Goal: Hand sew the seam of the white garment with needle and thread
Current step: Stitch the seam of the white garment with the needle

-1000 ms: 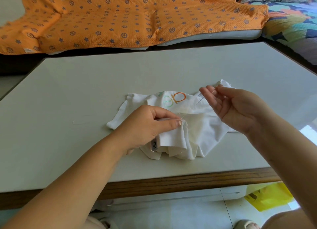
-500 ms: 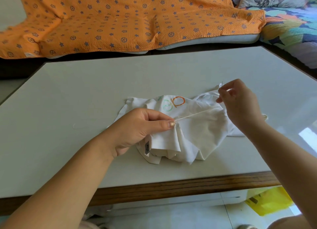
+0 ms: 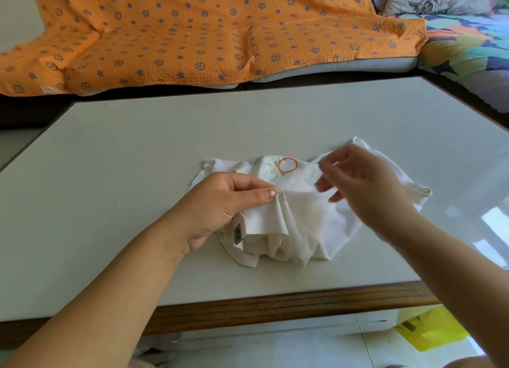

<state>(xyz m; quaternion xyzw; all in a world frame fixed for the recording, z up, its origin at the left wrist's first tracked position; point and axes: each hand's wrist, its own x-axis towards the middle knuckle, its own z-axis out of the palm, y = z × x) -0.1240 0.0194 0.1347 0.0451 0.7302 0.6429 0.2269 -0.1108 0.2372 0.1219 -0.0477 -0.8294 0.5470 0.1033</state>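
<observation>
The white garment (image 3: 303,224), with an orange and green print, lies bunched on the pale table (image 3: 165,147) near its front edge. My left hand (image 3: 220,202) pinches a gathered fold of the garment between thumb and forefinger and holds it on the table. My right hand (image 3: 366,186) hovers blurred just above the cloth to the right of that fold. Its thumb and forefinger are pinched together as on the needle, while the other fingers spread out. Needle and thread themselves are lost in the blur.
A loose bit of thread (image 3: 126,205) lies on the table left of my left hand. Behind the table is a sofa under an orange star-patterned blanket (image 3: 192,31) and a colourful quilt (image 3: 468,45). A yellow bag (image 3: 432,329) sits on the floor below the wooden front edge.
My right hand pulled the thread taut up and to the right, then came back left and down towards the fold. My left hand kept its pinch on the garment.
</observation>
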